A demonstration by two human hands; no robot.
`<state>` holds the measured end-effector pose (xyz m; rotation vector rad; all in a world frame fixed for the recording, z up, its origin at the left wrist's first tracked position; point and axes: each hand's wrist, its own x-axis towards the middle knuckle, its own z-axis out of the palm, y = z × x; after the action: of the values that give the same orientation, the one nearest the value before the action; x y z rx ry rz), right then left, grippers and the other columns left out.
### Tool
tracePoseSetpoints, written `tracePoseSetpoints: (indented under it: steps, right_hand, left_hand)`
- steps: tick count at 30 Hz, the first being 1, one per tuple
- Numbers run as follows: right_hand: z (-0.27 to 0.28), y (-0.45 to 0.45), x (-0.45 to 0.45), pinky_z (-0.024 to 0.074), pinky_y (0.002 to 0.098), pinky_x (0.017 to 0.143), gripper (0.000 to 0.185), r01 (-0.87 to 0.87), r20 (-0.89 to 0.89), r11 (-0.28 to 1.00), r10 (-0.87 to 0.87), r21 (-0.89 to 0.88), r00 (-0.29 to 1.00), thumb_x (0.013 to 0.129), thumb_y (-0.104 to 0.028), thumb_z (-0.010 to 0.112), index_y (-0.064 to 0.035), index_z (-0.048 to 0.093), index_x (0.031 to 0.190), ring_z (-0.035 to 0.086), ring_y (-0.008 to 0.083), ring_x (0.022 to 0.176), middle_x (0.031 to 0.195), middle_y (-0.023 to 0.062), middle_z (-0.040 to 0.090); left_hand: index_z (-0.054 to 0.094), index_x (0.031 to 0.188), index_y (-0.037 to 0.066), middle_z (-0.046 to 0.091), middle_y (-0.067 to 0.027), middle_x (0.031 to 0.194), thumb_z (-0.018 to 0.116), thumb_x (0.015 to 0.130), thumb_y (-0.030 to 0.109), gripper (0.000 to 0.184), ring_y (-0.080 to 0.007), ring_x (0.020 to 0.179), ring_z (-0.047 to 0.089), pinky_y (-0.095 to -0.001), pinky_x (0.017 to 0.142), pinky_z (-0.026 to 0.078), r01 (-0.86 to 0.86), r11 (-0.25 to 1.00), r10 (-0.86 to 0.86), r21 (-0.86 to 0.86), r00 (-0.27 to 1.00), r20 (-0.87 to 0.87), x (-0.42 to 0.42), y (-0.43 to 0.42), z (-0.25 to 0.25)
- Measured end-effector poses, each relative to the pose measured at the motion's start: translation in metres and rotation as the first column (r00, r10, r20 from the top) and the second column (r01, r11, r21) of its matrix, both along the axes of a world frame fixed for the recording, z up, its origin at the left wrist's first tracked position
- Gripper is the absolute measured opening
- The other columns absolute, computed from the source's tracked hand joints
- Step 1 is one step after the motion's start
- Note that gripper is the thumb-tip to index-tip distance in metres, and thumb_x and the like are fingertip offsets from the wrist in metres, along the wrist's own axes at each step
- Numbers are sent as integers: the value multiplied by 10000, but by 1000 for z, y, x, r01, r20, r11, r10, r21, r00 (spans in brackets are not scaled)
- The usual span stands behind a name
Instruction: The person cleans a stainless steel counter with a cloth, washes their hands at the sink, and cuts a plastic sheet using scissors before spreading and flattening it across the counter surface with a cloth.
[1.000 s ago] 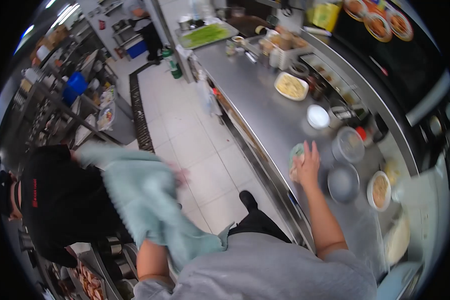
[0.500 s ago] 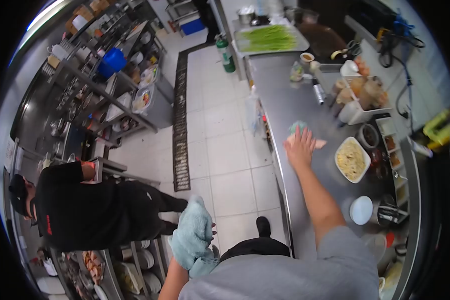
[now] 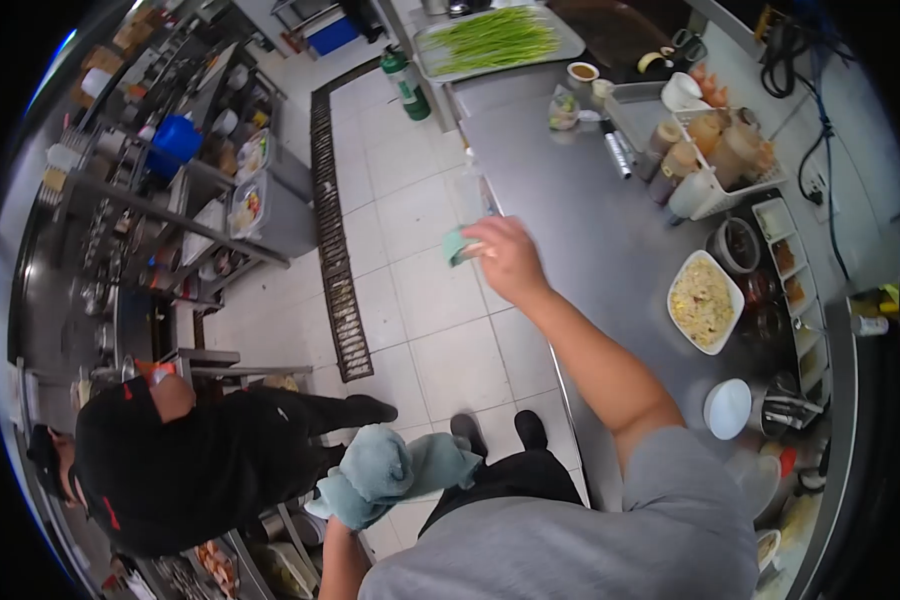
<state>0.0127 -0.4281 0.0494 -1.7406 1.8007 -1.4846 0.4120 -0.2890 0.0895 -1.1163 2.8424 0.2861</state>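
A thick grey-blue towel is bunched at the end of my left forearm. It hides my left hand and its fingers, and hangs low in front of me. My right hand is closed on a small crumpled green-and-white cloth. That hand reaches just past the left edge of the steel counter, with the cloth over the floor tiles. Right of this arm, a white square bowl of fried rice sits on the counter.
Squeeze bottles fill a white basket near a topping tray. A tray of green stalks lies at the far end, beside a green cylinder. A co-worker in black stands close on my left.
My right hand has lifted off the countertop and swung left past its edge with the green-and-white cloth. The towel on my left has turned and spread right. The co-worker has shifted.
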Motion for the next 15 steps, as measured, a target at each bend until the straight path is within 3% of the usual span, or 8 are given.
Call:
tracePoseSetpoints:
  steps: [1, 2, 5, 7, 8, 9, 10, 15]
  right_hand:
    - [13, 15, -10, 422, 381, 882, 228, 98, -37, 993, -100, -60, 994, 736, -128, 634, -79, 653, 959, 525, 318, 1003, 1003, 135, 604]
    - [21, 26, -16, 409, 391, 902, 287, 250, -242, 968, -250, -31, 938, 722, -161, 659, -70, 637, 994, 515, 317, 1029, 1030, 144, 593]
    - [32, 68, -10, 298, 460, 1020, 685, 488, -566, 864, -343, 123, 749, 621, -283, 776, -29, 516, 1202, 411, 335, 1200, 1228, 208, 482]
    - [4, 97, 21, 246, 450, 1066, 942, -83, -122, 842, 174, 533, 977, 523, -352, 847, -32, 418, 1298, 301, 382, 1295, 1357, 251, 361]
    - [-11, 114, 52, 260, 445, 1059, 932, -268, -4, 720, 352, 640, 936, 543, -385, 840, -31, 418, 1294, 299, 378, 1300, 1332, 259, 393]
    - [17, 128, 74, 296, 422, 1042, 936, -447, 192, 440, 511, 779, 838, 563, -425, 821, -30, 406, 1302, 350, 363, 1273, 1312, 268, 408]
    - [-28, 147, 99, 374, 384, 972, 799, -603, 422, 451, 443, 658, 791, 664, -422, 758, -24, 433, 1276, 467, 343, 1172, 1240, 250, 488]
    - [-80, 241, 150, 437, 395, 817, 366, -113, 413, 646, -335, 755, 847, 829, -274, 609, -9, 563, 1077, 574, 342, 955, 1007, 217, 605]
  left_hand:
    - [588, 1040, 90, 582, -111, 1018, 648, 726, 214, 343, -319, 917, 561, -349, 776, 471, 22, 990, -13, -137, 998, 65, 27, 3, -29]
    - [582, 1054, 87, 578, -114, 1033, 645, 730, 217, 355, -320, 933, 555, -351, 788, 466, -19, 998, 20, -63, 1000, 4, 31, -7, -42]
    - [562, 1095, 81, 565, -122, 1079, 636, 742, 225, 388, -322, 983, 538, -358, 826, 450, -196, 803, 372, 562, 903, -216, -1, -46, -51]
    - [549, 1122, 77, 557, -128, 1110, 630, 749, 231, 411, -324, 1016, 526, -363, 851, 440, -157, 388, 671, 908, 723, -162, -31, -76, -60]
    - [543, 1135, 74, 553, -131, 1125, 627, 753, 234, 422, -324, 1032, 521, -365, 863, 434, -99, 220, 733, 970, 673, -97, -49, -90, -65]
    - [536, 1149, 72, 549, -134, 1141, 623, 757, 237, 434, -325, 1049, 515, -367, 876, 429, -55, 111, 740, 992, 671, -45, -67, -105, -70]
    - [530, 1163, 70, 545, -137, 1156, 620, 761, 239, 445, -326, 1065, 509, -369, 888, 424, -26, 45, 706, 999, 708, -13, -84, -119, -73]
    - [497, 1231, 59, 524, -151, 1233, 605, 781, 253, 502, -330, 1148, 481, -380, 951, 397, -56, 31, 199, 998, 979, 49, -157, -149, -76]
